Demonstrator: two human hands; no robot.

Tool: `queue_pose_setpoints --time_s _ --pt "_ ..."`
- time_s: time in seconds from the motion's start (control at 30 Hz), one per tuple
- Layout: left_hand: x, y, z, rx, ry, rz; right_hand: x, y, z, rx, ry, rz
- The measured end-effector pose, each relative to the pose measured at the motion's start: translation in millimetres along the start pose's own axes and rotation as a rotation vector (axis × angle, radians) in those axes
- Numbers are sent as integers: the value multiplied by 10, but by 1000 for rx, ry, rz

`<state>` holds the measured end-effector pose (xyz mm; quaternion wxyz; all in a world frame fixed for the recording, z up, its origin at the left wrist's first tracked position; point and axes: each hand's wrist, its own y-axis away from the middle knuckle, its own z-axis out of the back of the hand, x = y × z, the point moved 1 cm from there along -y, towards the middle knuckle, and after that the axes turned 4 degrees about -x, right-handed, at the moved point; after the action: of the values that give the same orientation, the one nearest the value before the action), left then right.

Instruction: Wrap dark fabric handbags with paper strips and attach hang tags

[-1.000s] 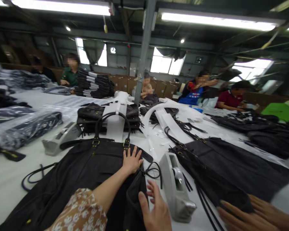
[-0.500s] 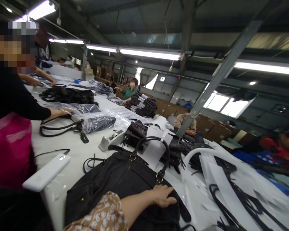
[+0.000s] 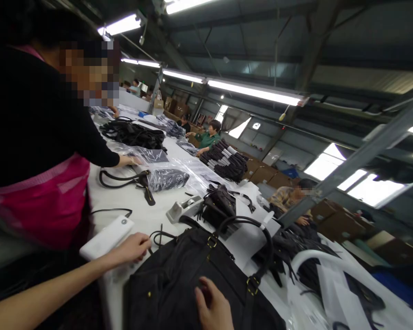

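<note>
A large black handbag [image 3: 179, 275] lies on the white table with its looped handles toward the far side. My left hand [image 3: 134, 247] is at the bag's left edge, between it and a white rectangular device [image 3: 106, 237]; its fingers are curled together, and whatever they hold is too small to make out. Above the front of the bag is my right hand [image 3: 213, 302], thumb and fingers apart, with nothing between them. Thin black cord lies just beyond my left hand.
A tape dispenser [image 3: 185, 208] stands behind the bag. Plastic-wrapped bags [image 3: 167, 178] lie near a person in a pink apron [image 3: 44, 197] at left. More black bags [image 3: 220, 201] and white paper lie beyond. A slanted metal post [image 3: 347, 167] rises at right.
The view has turned left. My left hand has come into sight by the bag's left edge. My right hand has drawn back from the bag's right side toward its front middle.
</note>
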<state>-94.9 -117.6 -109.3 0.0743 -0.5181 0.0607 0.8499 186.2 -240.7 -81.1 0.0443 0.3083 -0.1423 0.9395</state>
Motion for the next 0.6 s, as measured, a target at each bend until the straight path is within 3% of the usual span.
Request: queue_pose_setpoints --time_s 0.07,0.17,0.37,0.47,0.6 --pt "154 109 -50 55 53 32 268 -333 -234 56 44 -21" --pt "189 153 -141 94 133 51 543 -757 -563 50 199 -36" --pt "80 47 -240 283 349 171 669 -1101 -992 163 429 -62" --pt "68 -28 -303 404 462 261 603 -1105 -1025 78 311 -29" --pt "98 -201 -392 498 477 362 342 -1019 -887 -179 -163 -138"
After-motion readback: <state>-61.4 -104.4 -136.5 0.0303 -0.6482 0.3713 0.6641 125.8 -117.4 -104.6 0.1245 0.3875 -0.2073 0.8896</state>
